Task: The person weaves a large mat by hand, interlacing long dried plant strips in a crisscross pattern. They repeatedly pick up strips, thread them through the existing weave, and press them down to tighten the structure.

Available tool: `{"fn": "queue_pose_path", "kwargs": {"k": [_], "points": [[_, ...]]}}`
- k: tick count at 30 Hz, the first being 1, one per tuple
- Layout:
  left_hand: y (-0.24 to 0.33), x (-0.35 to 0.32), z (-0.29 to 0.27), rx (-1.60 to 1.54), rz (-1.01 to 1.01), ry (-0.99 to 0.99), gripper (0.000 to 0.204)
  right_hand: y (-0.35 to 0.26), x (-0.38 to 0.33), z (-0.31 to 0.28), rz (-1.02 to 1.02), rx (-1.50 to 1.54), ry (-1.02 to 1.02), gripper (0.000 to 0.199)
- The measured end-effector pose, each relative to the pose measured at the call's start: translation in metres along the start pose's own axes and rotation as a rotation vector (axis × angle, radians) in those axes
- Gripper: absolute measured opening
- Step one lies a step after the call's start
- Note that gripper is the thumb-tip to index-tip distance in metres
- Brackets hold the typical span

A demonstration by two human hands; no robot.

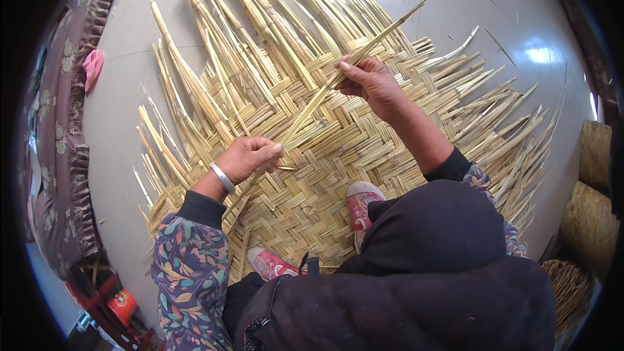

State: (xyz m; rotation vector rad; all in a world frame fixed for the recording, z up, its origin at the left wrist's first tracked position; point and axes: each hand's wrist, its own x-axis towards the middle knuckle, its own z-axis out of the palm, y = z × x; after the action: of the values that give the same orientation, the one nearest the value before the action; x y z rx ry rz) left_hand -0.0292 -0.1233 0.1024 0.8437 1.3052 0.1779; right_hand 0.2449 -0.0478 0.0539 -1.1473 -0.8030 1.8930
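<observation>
A half-woven mat of flat yellow reed strips (338, 156) lies on the pale floor, with loose strip ends fanning out at its far and right edges. One long reed strip (383, 32) runs diagonally from the top right down to the mat's middle. My right hand (369, 81) pinches this strip partway along. My left hand (250, 156), a silver bangle on its wrist, grips the strip's lower end where it meets the weave. I squat on the mat; my red shoes (361, 198) rest on its near part.
A dark patterned cloth (58, 130) lies along the left, with a pink object (93, 65) on it. Rolled woven bundles (588, 221) stand at the right edge. A red object (120, 305) sits at the lower left. Reed scraps lie scattered on the floor (520, 19).
</observation>
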Motion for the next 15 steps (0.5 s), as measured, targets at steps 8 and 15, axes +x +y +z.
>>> {"fn": "queue_pose_path", "kwargs": {"k": [8, 15], "points": [[0.026, 0.010, 0.012, -0.028, 0.172, 0.100, 0.017, -0.012, -0.011, 0.012, -0.106, -0.014, -0.113, 0.018], [0.020, 0.019, -0.001, 0.501, 0.261, 0.289, 0.021, -0.016, -0.013, 0.015, -0.190, -0.043, -0.123, 0.017]]}}
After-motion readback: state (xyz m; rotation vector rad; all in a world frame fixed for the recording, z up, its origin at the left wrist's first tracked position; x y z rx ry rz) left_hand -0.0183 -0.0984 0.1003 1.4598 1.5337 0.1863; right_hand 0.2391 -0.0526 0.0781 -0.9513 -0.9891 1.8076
